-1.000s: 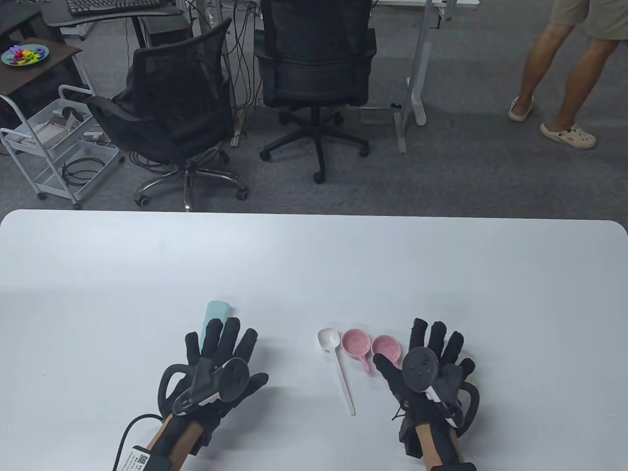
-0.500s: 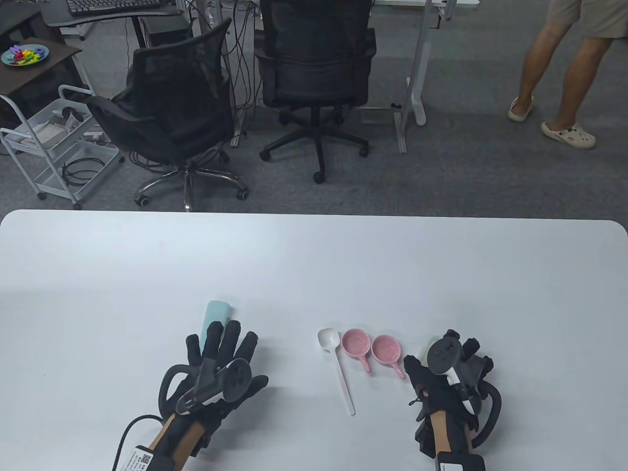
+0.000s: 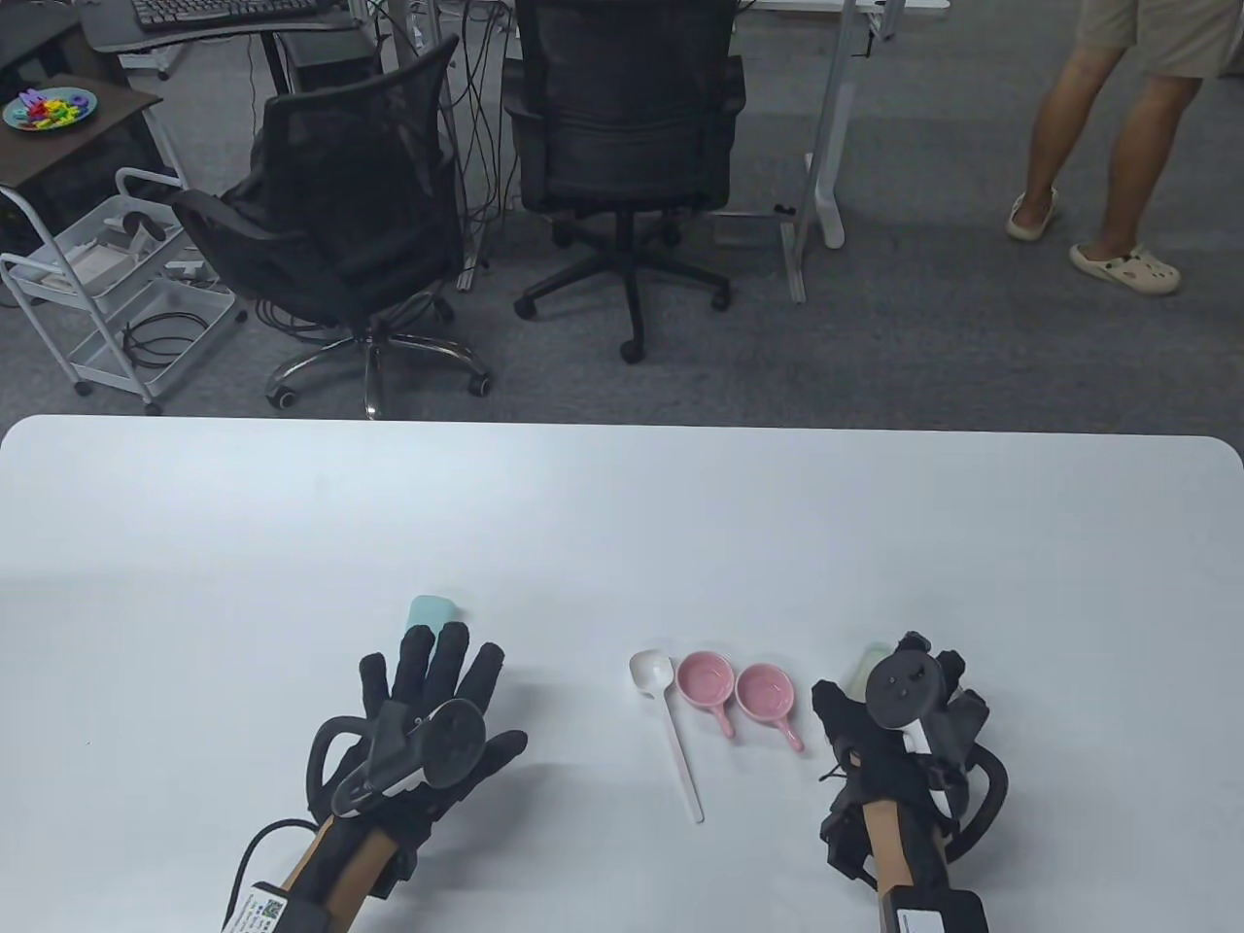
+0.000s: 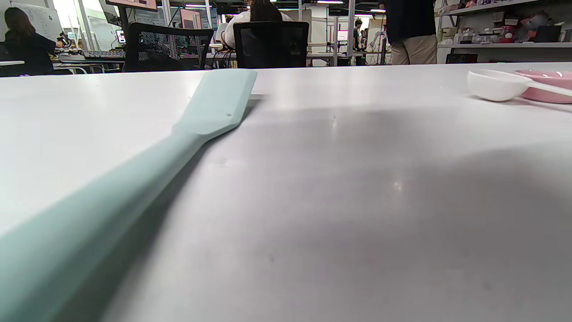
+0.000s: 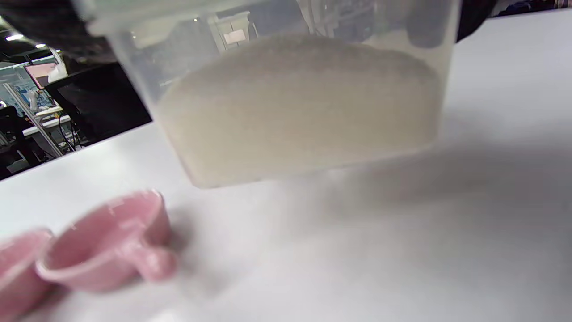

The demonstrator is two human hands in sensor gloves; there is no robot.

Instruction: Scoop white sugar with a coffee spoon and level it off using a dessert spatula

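Observation:
A teal dessert spatula (image 3: pixel 432 610) lies on the white table (image 3: pixel 622 505). My left hand (image 3: pixel 432 685) rests flat over its handle with the fingers spread; only the blade tip shows. In the left wrist view the spatula (image 4: pixel 210 107) lies flat on the table. A white coffee spoon (image 3: pixel 651 673) lies left of two pink dishes (image 3: pixel 705 677) (image 3: pixel 765 690). My right hand (image 3: pixel 899 685) grips a clear sugar container (image 3: pixel 868 666) to the right of the dishes. The right wrist view shows the container (image 5: pixel 295 107), full of white sugar, held just above the table.
The spoon (image 4: pixel 496 85) and a pink dish (image 4: pixel 545 82) show at the right of the left wrist view. The nearer pink dish (image 5: pixel 107 241) sits below and left of the container. Two office chairs (image 3: pixel 622 146) and a person (image 3: pixel 1118 146) stand beyond the table's far edge.
My right hand moved right, turned on its side and closed around the sugar container, which is now off the table. My left hand slid slightly forward over the spatula.

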